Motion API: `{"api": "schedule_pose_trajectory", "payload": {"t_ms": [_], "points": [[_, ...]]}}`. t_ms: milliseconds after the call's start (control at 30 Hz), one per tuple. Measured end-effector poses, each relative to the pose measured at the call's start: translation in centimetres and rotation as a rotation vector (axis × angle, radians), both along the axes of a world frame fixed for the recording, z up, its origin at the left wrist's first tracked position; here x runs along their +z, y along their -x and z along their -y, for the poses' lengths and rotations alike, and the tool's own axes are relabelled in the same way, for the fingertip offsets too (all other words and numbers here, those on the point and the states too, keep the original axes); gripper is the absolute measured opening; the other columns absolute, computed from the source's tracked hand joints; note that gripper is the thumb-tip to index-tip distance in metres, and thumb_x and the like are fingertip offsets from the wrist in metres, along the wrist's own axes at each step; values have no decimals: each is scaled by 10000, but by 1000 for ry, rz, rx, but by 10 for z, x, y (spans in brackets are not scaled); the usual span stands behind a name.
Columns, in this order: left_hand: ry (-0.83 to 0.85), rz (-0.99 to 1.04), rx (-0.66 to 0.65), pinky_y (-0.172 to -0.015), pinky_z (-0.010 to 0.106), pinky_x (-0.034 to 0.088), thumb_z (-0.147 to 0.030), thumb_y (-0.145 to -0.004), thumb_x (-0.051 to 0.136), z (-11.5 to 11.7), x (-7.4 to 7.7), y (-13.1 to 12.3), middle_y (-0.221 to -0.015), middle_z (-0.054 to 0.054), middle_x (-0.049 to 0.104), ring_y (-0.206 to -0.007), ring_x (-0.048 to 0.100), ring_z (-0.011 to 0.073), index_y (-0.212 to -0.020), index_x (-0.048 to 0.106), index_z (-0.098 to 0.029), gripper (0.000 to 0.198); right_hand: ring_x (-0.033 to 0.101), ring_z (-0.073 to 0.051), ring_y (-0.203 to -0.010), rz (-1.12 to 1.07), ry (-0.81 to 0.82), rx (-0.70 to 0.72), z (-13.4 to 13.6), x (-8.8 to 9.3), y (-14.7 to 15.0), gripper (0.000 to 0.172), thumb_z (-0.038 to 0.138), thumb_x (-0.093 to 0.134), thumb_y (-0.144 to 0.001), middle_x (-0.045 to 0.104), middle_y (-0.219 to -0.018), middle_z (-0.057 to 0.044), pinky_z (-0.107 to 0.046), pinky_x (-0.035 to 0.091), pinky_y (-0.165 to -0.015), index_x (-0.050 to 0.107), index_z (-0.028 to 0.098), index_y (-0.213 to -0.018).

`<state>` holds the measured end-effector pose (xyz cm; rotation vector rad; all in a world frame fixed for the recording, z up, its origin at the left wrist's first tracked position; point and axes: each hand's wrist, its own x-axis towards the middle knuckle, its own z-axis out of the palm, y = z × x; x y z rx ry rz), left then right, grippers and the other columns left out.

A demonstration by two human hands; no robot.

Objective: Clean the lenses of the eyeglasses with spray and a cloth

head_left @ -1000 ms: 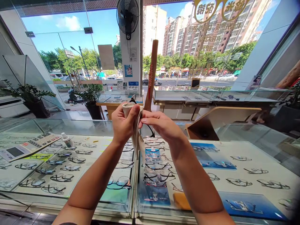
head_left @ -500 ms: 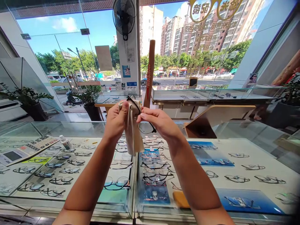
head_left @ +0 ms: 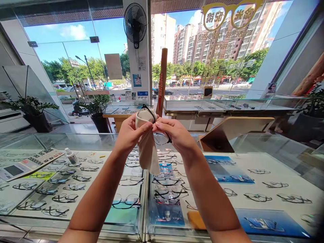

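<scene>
Both my hands meet at a pair of black-rimmed eyeglasses, held up above the glass display counter. My left hand is closed on a beige cleaning cloth, which wraps one lens and hangs down below the fingers. Its thumb presses the cloth near the middle of the frame. My right hand pinches the eyeglasses close to the bridge, its fingertips almost touching the left thumb. The uncovered lens shows under the right fingers; the other lens lies behind the cloth.
Below, the glass display counter holds rows of eyeglasses. On its left stand a calculator and a small white bottle. A wooden-edged stand sits at the right. Behind are another showcase, potted plants and a wall fan.
My left thumb has moved right and down across the cloth toward the bridge, and the cloth now covers more of the lens. The view has tilted slightly upward.
</scene>
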<state>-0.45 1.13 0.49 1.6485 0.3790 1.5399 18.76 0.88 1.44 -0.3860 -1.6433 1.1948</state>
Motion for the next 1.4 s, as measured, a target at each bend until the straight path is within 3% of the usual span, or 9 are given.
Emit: {"api": "schedule_pose_trajectory", "payload": {"t_ms": [133,267,400,733,967,1167,1400], "points": [[30,-3,-33,-992,321,618,-349,-807,968,2,1,-1,-1188,97,843,-1069,791,223,-1188,840,-222,422,601,-195,-970,3,-34,-34,1,1,-2,287,477,762,-913,685,-885,-24,-357,455,-998,794,230,-768],[93,53,-9,-879,260,614,-357,-759,1003,2,0,-4,-1053,59,843,-916,767,165,-1073,851,-211,379,579,-186,-911,11,-63,-37,3,3,-2,301,478,733,-940,650,-861,-15,-352,455,-955,778,225,-783],[112,110,21,-771,200,578,-384,-785,988,3,-1,-5,-915,14,799,-791,704,104,-964,837,-200,298,579,-205,-972,41,-126,-49,6,3,-1,278,426,704,-963,637,-853,-17,-385,415,-1058,763,235,-770],[46,32,97,-742,290,601,-541,-909,856,7,5,-2,-911,78,820,-773,750,177,-980,824,-170,380,600,-246,-1194,159,-195,-27,5,5,-4,284,385,672,-969,660,-911,-35,-424,335,-1171,729,227,-740],[59,26,140,-597,259,547,-627,-910,820,9,5,0,-789,63,790,-634,707,155,-881,779,-153,477,550,-171,-901,213,-243,63,8,7,-6,286,352,635,-1005,619,-904,-10,-374,402,-1006,699,204,-768],[99,105,168,-499,235,499,-671,-878,831,9,0,-10,-650,16,708,-513,640,128,-821,706,-165,524,529,-169,-864,228,-245,64,7,6,-3,288,366,635,-1005,613,-881,-8,-355,422,-942,686,201,-774],[103,196,166,-448,192,442,-594,-821,918,11,-2,-20,-646,-24,685,-449,579,76,-840,657,-181,488,538,-176,-867,182,-204,22,9,4,7,278,350,654,-963,594,-846,-4,-355,422,-942,699,201,-732]]}}
